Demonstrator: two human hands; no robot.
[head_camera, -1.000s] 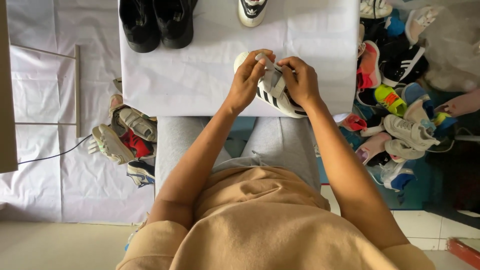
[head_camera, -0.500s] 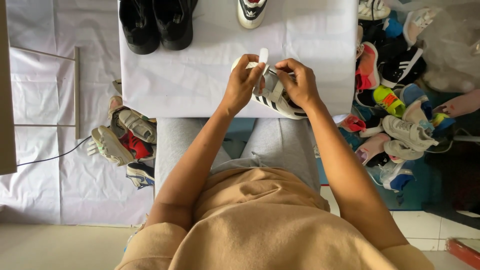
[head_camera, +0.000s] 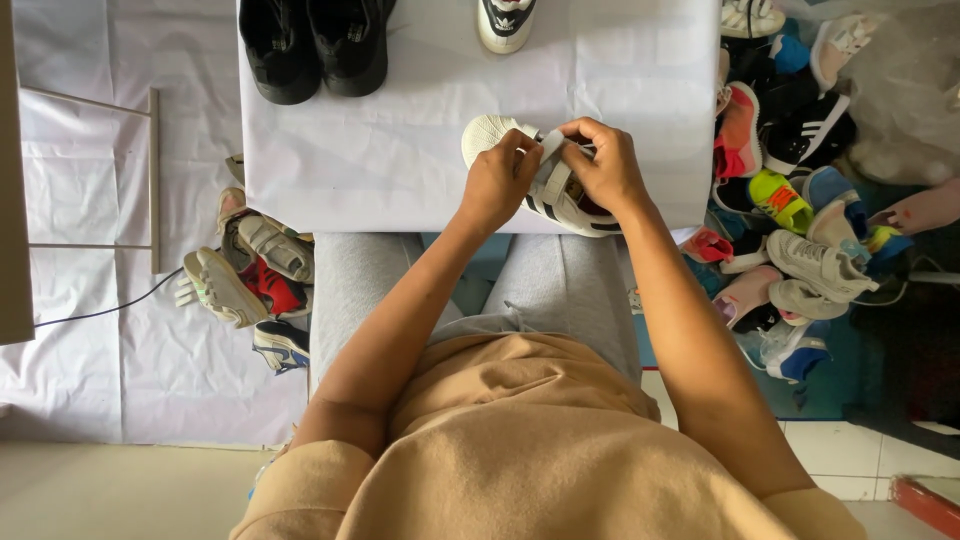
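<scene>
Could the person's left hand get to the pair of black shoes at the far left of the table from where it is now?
Probably yes. The left hand is on the white striped shoe, and only bare white table lies between it and the black shoes. It would have to let go of the shoe first.

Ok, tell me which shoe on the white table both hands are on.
The white shoe with black stripes at the table's near edge: left hand and right hand grip it. The black pair and the white-toed shoe lie untouched at the far edge.

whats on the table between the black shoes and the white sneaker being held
Nothing: in the head view, only bare white table covering separates the black shoes from the white striped sneaker that the left hand and right hand hold.
</scene>
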